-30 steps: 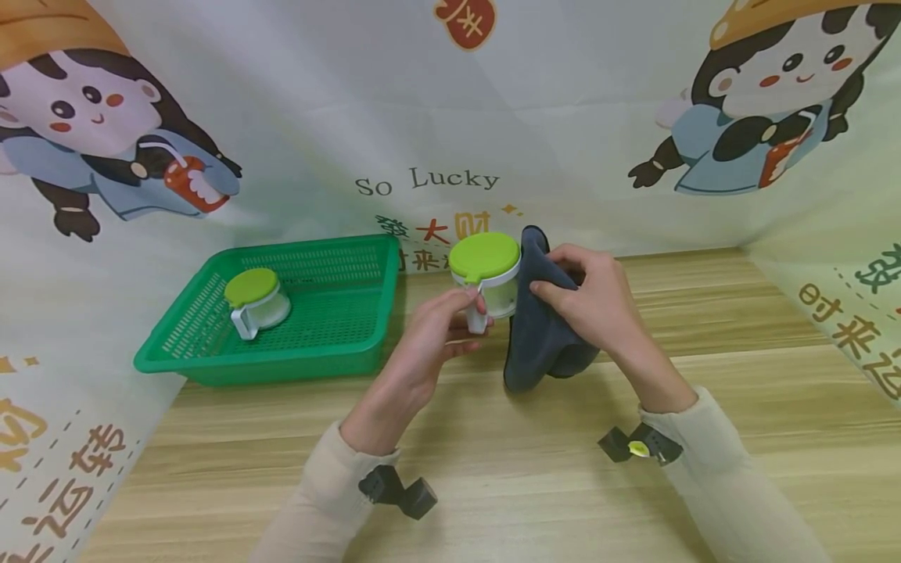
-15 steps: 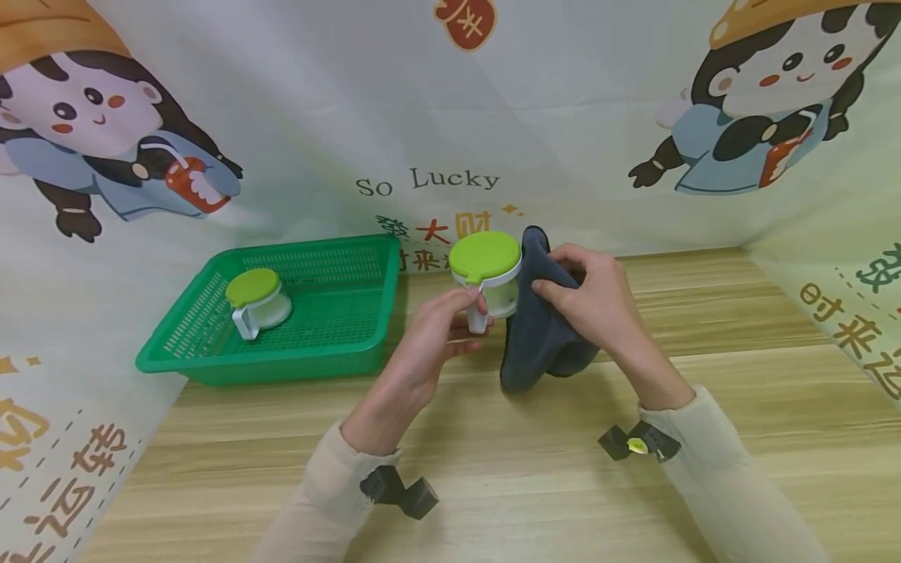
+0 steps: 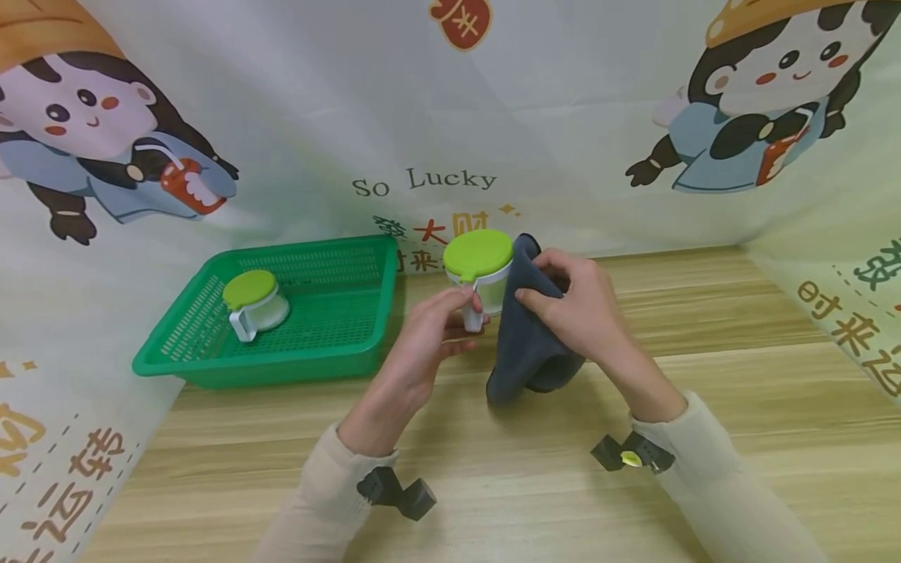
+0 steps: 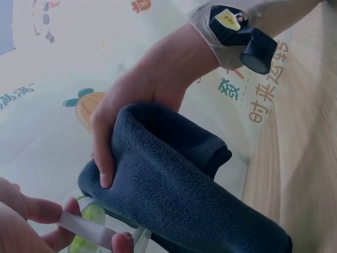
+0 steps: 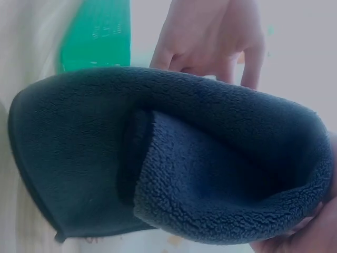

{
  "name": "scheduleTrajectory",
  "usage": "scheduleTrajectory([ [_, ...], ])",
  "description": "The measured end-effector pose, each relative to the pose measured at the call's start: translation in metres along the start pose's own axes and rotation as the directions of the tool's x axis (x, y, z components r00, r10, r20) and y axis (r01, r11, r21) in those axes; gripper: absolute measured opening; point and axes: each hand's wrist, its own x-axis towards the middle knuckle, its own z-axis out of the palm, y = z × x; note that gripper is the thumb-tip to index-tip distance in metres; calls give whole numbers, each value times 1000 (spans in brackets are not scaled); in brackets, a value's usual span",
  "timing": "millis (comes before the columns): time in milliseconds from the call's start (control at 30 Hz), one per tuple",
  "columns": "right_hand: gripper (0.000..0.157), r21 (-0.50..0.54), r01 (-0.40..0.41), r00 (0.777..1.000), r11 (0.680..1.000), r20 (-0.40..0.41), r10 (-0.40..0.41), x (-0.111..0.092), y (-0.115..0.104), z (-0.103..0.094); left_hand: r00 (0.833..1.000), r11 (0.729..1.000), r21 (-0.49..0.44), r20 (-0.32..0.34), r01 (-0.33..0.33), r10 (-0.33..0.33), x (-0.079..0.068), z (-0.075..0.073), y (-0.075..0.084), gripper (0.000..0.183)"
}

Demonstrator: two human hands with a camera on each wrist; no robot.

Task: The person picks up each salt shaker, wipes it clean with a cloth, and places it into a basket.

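My left hand point(image 3: 429, 336) pinches the white handle point(image 3: 473, 313) of a clear jar with a green lid point(image 3: 479, 255), held upright above the table. A dark grey-blue cloth point(image 3: 528, 336) is in my right hand point(image 3: 577, 301), thumb on the near side, and it lies against the jar's right side. In the left wrist view the cloth point(image 4: 174, 179) covers most of the jar, and the white handle point(image 4: 87, 227) sits between my left fingers. The folded cloth point(image 5: 221, 174) fills much of the right wrist view and hides the jar there.
At the left a green plastic basket point(image 3: 345, 356) stands on the wood-grain table point(image 3: 521, 485). Inside it sits another green-lidded jar point(image 3: 259, 301) with a white handle. A printed curtain point(image 3: 563, 156) hangs behind and along both sides.
My right hand and the cloth have shifted left and slightly down, so the cloth covers more of the jar's right side. My left hand keeps its grip on the handle.
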Motion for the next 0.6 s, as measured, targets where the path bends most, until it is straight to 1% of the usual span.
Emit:
scheduleTrajectory([
  [167,23,49,-18,996,999,-81,22,2,9,-3,1000,1000,7,14,-21,21,-1,0,2,28],
  [233,23,108,-35,995,994,-89,45,4,13,-5,999,1000,9,34,-22,22,-2,-1,3,27],
  [300,23,203,-54,995,978,-76,70,6,17,-7,998,1000,13,56,-24,23,-3,-3,4,27],
  [367,20,324,-76,994,943,-44,95,9,21,-9,996,999,18,81,-27,25,-3,-6,6,26],
  [467,12,489,-104,994,866,11,113,12,27,-11,991,999,35,128,-32,27,-4,-12,8,27],
  [533,8,561,-116,993,820,45,109,14,30,-12,985,998,51,170,-36,27,-4,-15,10,28],
  [600,9,608,-127,992,784,78,100,16,32,-13,973,996,71,227,-49,31,-4,-19,11,29],
])
